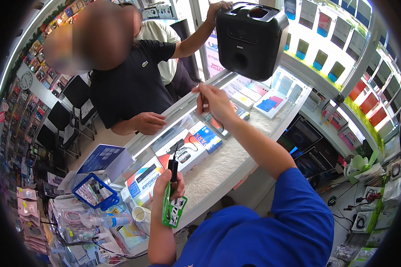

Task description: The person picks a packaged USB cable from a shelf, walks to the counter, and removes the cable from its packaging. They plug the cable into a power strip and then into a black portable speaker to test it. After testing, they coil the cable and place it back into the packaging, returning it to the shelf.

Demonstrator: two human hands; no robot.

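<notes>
In the head view, the left hand (169, 183) grips a black block (173, 166) and green packet (174, 210) above the counter (227, 184) — the block probably light, stiff, best held by 2 sides — while the right hand (216, 103) pinches a thin dark piece (204, 103).

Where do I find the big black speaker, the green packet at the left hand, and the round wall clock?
Black speaker (249, 44): head view, on the broad panel facing the camera.
Green packet (174, 212): head view, on its patterned front.
Wall clock (26, 80): head view, on its dial.
</notes>
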